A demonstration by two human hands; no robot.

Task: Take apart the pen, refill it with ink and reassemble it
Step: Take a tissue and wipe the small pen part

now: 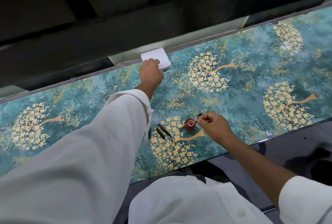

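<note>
A small red ink bottle stands open on the teal flowered table. My right hand pinches a thin pen part whose tip reaches over the bottle's mouth. A small dark cap lies just behind it. Two black pen pieces lie side by side left of the bottle. My left hand is stretched to the far edge, with its fingers on a stack of white tissues; how the fingers hold it is hidden.
The table's far edge meets a dark ledge with grey panels. The near edge runs diagonally by my lap; a dark floor lies to the right. My white sleeve covers the table's left front.
</note>
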